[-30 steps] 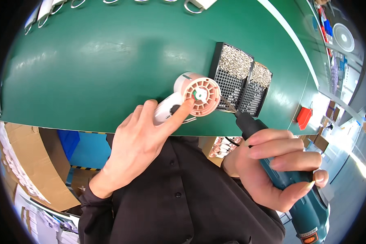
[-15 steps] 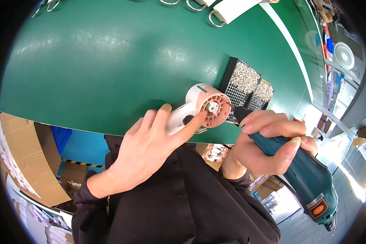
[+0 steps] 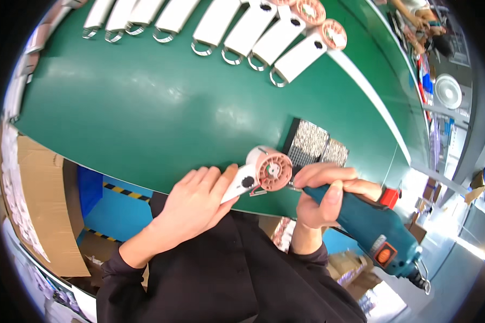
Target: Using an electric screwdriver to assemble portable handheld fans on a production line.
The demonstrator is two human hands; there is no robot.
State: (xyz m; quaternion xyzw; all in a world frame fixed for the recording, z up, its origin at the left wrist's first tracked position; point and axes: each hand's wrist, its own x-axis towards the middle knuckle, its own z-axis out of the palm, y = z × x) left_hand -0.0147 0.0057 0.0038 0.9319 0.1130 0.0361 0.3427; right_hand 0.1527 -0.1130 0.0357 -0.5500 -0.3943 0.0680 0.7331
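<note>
Two hands meet at the frame's centre. My left hand (image 3: 196, 202) grips the white plastic part with its round orange ribbed wheel (image 3: 264, 173), long axis running lower left to upper right. My right hand (image 3: 319, 196) is closed around the teal electric screwdriver (image 3: 369, 223), its tip at the wheel's right. Just behind lie black trays of small screws (image 3: 315, 148); white parts with metal rings (image 3: 242, 29) line the green table (image 3: 145, 107) at the top.

Green bench (image 3: 145, 107), white stripe along its right edge; cardboard boxes (image 3: 32, 204) and blue floor (image 3: 108, 210) below; bright daylight far right.
</note>
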